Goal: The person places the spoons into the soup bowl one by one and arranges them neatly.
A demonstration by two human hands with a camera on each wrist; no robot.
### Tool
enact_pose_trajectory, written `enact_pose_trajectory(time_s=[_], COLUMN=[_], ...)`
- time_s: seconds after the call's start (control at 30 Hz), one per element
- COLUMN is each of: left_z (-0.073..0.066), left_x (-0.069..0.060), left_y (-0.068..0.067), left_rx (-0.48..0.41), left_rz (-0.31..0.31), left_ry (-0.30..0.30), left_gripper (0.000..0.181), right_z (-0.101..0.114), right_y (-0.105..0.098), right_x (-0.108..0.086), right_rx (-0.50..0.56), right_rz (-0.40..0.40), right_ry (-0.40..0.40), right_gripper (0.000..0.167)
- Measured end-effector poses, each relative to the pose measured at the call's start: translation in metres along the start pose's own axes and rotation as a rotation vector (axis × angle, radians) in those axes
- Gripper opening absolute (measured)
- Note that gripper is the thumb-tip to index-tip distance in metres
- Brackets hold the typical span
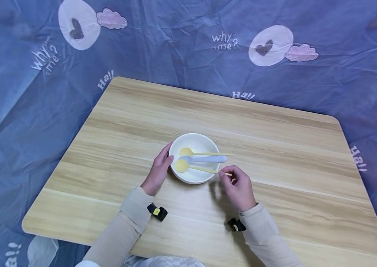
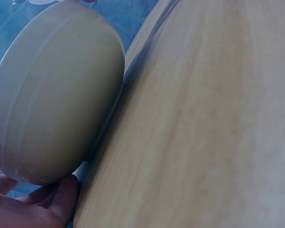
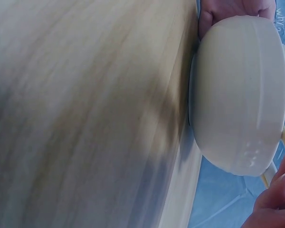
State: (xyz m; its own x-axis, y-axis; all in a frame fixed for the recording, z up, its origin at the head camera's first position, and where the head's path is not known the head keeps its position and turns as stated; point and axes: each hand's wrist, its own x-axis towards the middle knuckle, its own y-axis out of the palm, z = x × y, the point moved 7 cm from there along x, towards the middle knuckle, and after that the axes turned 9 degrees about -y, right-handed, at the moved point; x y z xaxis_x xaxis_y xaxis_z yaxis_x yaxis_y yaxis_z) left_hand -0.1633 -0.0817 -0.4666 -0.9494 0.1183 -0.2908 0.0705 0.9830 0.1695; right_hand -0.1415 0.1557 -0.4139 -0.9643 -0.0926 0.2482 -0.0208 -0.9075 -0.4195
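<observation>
A white bowl [image 1: 196,142] stands on the table with three spoons in it, their handles sticking out over the right rim. My left hand [image 1: 158,168] holds the bowl's left side, thumb near the rim and fingers round the outer wall. With thumb and fingertips, my right hand [image 1: 240,188] pinches the handle end of the nearest yellow spoon [image 1: 181,165]. Behind it lie a pale blue spoon [image 1: 211,159] and another yellow spoon [image 1: 186,151]. The right wrist view shows the bowl's outer wall [image 3: 240,95] and hides most of the spoons.
The wood-grain table [image 1: 108,148] has rounded corners and runs well past the bowl on every side. A blue printed cloth [image 1: 175,44] hangs behind and beside it. Black wrist bands [image 1: 157,212] sit on both sleeves.
</observation>
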Motion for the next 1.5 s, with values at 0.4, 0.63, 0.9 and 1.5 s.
enact_pose_trajectory(time_s=[0.4,0.63,0.9,1.5], left_z=[-0.003,-0.003,-0.004,-0.002], left_x=[0.001,0.001,0.002,0.003], left_y=[-0.001,-0.002,-0.003,-0.002], left_rx=[0.013,0.006,0.012,0.015], left_rz=[-0.008,-0.006,-0.020,-0.017], left_ry=[0.018,0.037,0.038,0.040], left_gripper=[0.050,0.050,0.050,0.050], right_z=[-0.003,-0.005,-0.005,-0.005], right_y=[0.003,0.006,0.008,0.010], right_x=[0.003,0.004,0.006,0.008], right_rx=[0.014,0.010,0.016,0.027], right_rz=[0.010,0.014,0.020,0.037], right_ry=[0.003,0.007,0.001,0.013], right_gripper=[0.007,0.006,0.005,0.004])
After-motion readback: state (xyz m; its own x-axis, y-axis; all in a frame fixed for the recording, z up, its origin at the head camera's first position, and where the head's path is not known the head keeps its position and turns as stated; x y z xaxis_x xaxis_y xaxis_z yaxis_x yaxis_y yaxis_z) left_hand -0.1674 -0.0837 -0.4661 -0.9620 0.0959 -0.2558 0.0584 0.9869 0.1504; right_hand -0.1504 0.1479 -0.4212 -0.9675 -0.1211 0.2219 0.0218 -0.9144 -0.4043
